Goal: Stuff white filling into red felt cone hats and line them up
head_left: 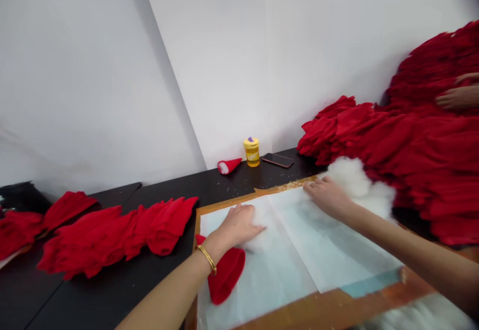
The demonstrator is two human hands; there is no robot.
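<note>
1. A row of red pieces [112, 230] lies on the dark worktop [123, 285], well left of the fingers. Loose white fibres drifting that way would probably cling to the cloth.
2. The red cap [224, 275] lies under the left wrist, behind the fingers. A backward sweep of the arm could drag it off the board [329, 302].
3. The left hand [239, 225] rests palm down. Its fingers [254, 229] are spread loosely and grip nothing, with their tips on a tuft of white stuffing [260, 240]. Hard pressure could flatten the tuft or skid the paper sheets [318, 250] beneath it.
4. A yellow jar [252, 151] and a phone [277, 160] stand beyond the fingertips, well apart. A long reach past them could tip the jar toward the phone.
5. The right hand [329, 198] curls its fingers [312, 186] at the near edge of the pile of white stuffing [352, 175]. I cannot tell whether they pinch any. A sharp pull could tear away too big a clump.
6. The red heap [411, 140] touches the pile just past those fingers, and a co-worker's hand [456, 95] rests on it. Shifting it could spill cloth onto the stuffing.
</note>
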